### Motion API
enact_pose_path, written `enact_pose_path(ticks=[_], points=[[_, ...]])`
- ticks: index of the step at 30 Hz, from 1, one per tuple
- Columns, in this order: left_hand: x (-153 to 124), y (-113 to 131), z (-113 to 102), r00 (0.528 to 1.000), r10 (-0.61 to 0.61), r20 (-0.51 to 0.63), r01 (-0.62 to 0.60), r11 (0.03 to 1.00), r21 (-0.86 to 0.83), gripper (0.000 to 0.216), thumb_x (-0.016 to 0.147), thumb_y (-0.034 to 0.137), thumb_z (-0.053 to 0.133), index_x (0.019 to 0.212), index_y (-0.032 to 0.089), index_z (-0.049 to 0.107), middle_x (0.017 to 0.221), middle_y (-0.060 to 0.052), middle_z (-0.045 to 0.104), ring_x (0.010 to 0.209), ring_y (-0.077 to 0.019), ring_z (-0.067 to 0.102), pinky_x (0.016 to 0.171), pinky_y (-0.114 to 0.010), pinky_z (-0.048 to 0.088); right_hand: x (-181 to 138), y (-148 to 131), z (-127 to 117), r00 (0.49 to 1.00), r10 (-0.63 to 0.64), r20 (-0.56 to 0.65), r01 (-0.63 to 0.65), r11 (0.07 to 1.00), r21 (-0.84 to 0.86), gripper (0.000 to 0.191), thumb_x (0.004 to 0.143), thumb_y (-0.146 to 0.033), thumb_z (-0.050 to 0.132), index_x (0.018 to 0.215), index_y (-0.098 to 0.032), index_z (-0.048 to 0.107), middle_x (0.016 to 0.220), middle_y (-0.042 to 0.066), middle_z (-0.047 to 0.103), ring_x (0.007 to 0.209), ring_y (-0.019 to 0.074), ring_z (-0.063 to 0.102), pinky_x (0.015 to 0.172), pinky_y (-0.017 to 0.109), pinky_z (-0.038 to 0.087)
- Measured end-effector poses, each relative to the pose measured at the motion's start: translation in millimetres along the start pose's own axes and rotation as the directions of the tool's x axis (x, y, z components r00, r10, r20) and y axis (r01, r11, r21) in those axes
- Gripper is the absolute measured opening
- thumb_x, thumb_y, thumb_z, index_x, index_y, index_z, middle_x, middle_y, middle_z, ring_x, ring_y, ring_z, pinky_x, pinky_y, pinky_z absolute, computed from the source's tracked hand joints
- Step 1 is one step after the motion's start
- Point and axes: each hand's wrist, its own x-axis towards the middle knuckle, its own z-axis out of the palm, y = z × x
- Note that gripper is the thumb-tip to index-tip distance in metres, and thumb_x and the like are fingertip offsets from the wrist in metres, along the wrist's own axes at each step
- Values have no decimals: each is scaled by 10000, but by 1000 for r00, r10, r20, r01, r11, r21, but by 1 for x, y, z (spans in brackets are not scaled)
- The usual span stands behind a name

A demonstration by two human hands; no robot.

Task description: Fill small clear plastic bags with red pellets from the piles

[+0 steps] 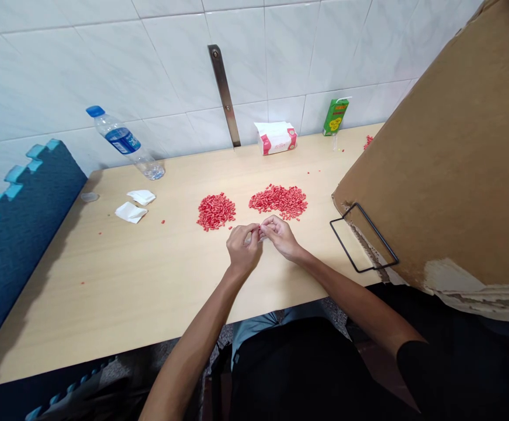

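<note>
Pinching narrow with left hand [244, 244] and right hand [280, 237], tip to tip, on a red bit [260, 227]; clock centred there. Mostly hidden, so cannot tell whether one piece or two. Fingertip grip likely due to small size, too fiddly for a palm hold. Both held together low over the table [170, 280], probably for steadiness and a clear view. More of the same heaped in left pile [215, 211] at 10 o'clock and right pile [279, 201] at 1, both near the fingertips, presumably for short reach. Set apart from each other, perhaps against mixing; cannot tell any difference at this scale. Along the wall [170, 70]: bottle [125, 142] at 10, pack [277, 139] at 12, carton [336, 118] at 1, likely parked back out of the way. White sheets [130, 213] at 9, well apart from both heaps, maybe put aside. Standing on edge at 9, mat [26, 228]; towering at 2, box [433, 146]; possibly both serving as side screens. Wire frame [377, 232] at 3, against box's lower edge; purpose unclear.
</note>
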Motion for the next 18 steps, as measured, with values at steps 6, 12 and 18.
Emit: enact_pose_path(ticks=[6, 12, 18], points=[[1, 1, -4, 990, -117, 84, 124, 988, -89, 200, 899, 229, 501, 1008, 173, 659, 920, -64, 737, 851, -164, 696, 802, -302, 538, 1, -6, 4, 998, 16, -65, -14, 999, 36, 339, 754, -473, 713, 846, -186, 557, 679, -10, 677, 575, 119, 650, 639, 283, 551], [3, -5, -6, 953, -246, 178, 276, 947, -163, 217, 880, 314, 563, 1000, 174, 679, 945, -57, 736, 867, -169, 693, 820, -295, 529, 2, -8, 3, 998, 23, -62, -19, 998, 59, 332, 752, -458, 721, 849, -171, 584, 686, 5, 686, 564, 128, 656, 613, 287, 552], [6, -8, -6, 907, -299, 298, 378, 889, -258, 167, 822, 322, 643, 838, 183, 733, 838, -36, 732, 799, -162, 672, 781, -282, 516, 2, -11, 2, 997, 9, -71, -6, 999, 44, 310, 751, -447, 723, 829, -172, 603, 669, -12, 664, 562, 122, 653, 614, 274, 546]])
